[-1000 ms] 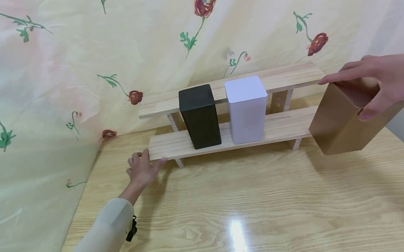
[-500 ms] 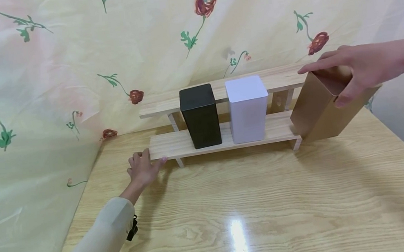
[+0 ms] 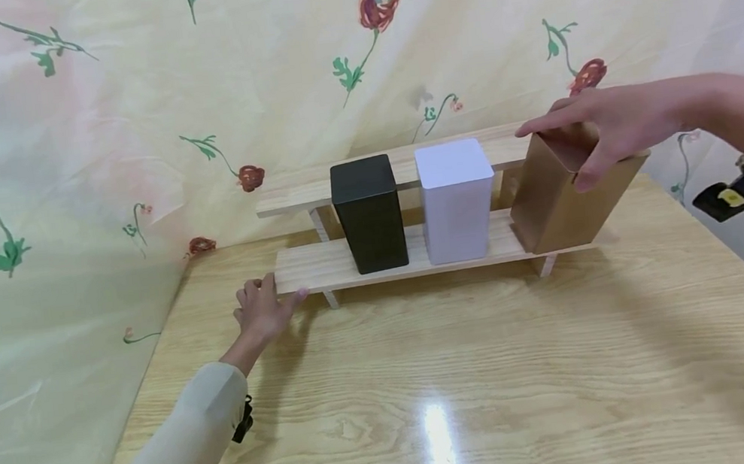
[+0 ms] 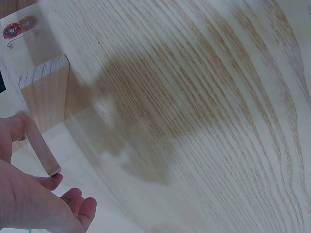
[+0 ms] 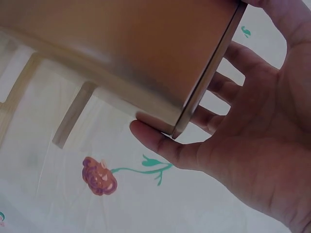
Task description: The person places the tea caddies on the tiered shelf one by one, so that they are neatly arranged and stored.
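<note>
A bronze-coloured rectangular canister (image 3: 556, 205) is held by its top in my right hand (image 3: 615, 119), tilted, with its base over the right end of the lower board. In the right wrist view, thumb and fingers span the lid of the canister (image 5: 121, 48). Across the scene my left hand (image 3: 261, 312) grips the left end of a two-tier wooden shelf (image 3: 310, 265). The left wrist view has the thumb and a finger pinching the board's end (image 4: 43, 150). A black canister (image 3: 371, 221) and a white canister (image 3: 457, 212) stand upright side by side on the lower board.
The shelf's upper board (image 3: 293, 191) runs behind the canisters. Flower-printed cloth (image 3: 300, 65) hangs at the back and both sides of the wood-grain table (image 3: 374, 383). A black strap with a yellow patch (image 3: 732, 194) is at the right wrist.
My right hand has carried the bronze canister leftward and slightly up, from beyond the shelf's right end to over the lower board. The left hand has stayed in place.
</note>
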The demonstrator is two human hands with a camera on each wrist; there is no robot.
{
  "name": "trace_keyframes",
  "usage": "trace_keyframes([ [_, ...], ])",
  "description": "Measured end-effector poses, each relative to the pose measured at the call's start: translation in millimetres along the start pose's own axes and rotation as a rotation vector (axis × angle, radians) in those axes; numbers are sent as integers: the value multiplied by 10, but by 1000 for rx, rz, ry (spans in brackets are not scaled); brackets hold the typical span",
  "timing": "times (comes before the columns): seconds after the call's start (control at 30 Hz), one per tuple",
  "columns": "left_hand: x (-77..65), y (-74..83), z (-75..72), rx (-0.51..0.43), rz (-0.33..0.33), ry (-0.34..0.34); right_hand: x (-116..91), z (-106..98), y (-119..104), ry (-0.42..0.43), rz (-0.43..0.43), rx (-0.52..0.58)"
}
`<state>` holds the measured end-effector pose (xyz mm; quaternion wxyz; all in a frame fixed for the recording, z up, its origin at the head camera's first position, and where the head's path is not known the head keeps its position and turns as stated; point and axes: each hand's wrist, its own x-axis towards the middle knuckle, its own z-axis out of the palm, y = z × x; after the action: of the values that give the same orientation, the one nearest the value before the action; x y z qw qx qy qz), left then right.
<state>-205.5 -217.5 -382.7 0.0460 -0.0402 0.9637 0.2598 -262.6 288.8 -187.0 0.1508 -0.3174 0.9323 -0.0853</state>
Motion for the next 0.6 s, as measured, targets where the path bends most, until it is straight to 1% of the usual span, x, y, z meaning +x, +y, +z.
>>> trace_keyframes([
  [0.1, 7, 7, 2, 3, -7, 2, 90, -26, -16, -11, -12, 8],
  [0.27, 23, 16, 1, 7, -8, 7, 216, -60, 5, -42, 23, 39],
  [0.4, 30, 23, -9, 3, -6, 4, 284, -72, 50, -75, 28, 86],
  [0.6, 28, 31, 20, -4, -20, 0, 338, -63, 125, -123, 76, 171],
])
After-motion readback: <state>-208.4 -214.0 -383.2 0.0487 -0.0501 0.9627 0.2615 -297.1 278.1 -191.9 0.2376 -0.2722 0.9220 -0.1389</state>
